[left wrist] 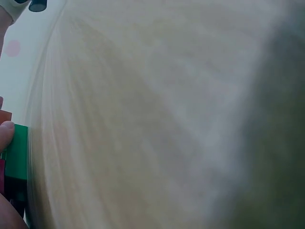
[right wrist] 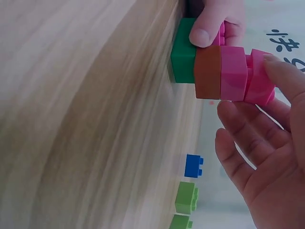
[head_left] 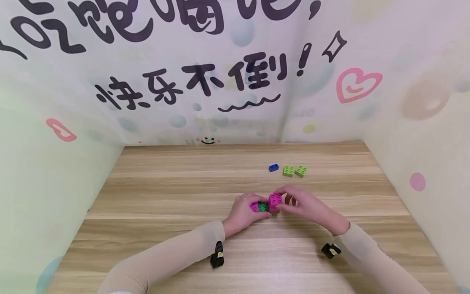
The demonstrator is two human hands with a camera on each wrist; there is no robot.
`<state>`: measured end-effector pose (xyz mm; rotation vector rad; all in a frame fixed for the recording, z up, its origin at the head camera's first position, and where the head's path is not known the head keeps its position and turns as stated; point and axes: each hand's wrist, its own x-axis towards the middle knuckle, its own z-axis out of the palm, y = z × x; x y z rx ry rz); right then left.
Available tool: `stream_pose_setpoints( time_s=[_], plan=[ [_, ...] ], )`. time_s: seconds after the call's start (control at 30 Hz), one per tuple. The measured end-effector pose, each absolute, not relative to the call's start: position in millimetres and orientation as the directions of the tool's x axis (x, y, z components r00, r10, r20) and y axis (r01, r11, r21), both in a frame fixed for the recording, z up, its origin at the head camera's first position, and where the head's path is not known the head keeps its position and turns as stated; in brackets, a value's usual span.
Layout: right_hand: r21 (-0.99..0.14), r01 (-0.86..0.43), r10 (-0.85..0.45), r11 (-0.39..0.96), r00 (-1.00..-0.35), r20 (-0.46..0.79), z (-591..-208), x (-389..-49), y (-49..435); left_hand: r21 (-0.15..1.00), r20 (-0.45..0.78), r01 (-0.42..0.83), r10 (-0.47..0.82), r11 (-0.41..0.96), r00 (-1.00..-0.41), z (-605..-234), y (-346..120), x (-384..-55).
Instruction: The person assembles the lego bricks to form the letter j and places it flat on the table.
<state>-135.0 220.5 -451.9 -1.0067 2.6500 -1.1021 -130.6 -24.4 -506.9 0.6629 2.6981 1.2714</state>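
My left hand (head_left: pixel 242 210) grips a built block of toy bricks low on the table, its thumb against a green brick (right wrist: pixel 182 57). Some pink of another brick (head_left: pixel 254 207) shows under its fingers. Beside the thumb, an orange-brown brick (right wrist: pixel 208 74) carries a pink brick (right wrist: pixel 233 74). On top sits a second pink brick (right wrist: pixel 259 78), slightly tilted, with a gap showing along part of the joint. My right hand (head_left: pixel 306 206) pinches this top brick between thumb and fingers; its other fingers are loosely bent. The left wrist view catches only the green brick (left wrist: pixel 17 152) at its edge.
Beyond the hands lie a small blue brick (head_left: pixel 273 168) and two lime-green bricks, one (head_left: pixel 288 170) beside the other (head_left: pixel 301 171). Printed cloth walls (head_left: pixel 205 122) border the wooden table (head_left: pixel 165 171) at the back and sides. Black devices hang at both wrists.
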Motion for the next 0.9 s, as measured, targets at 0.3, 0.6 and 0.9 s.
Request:
stream_pose_setpoints(
  time_s=[0.3,0.6,0.9],
  plan=[
    [-0.701,-0.549,-0.608,0.454,-0.767,0.206,-458.0,-135.5,218.0,0.75,0.107,0.347,0.415,0.563,-0.904,-507.4,-24.7,-131.1],
    [-0.694,-0.529,-0.616,0.488,-0.772,0.156,-456.7,-135.1,215.9,0.757,0.104,0.34,0.41,0.558,-0.906,-506.2,-25.7,-130.0],
    [-0.661,-0.578,-0.614,0.479,-0.758,0.219,-461.6,-134.5,214.4,0.758,0.107,0.342,0.411,0.556,-0.905,-506.9,-26.6,-130.6]
  ],
)
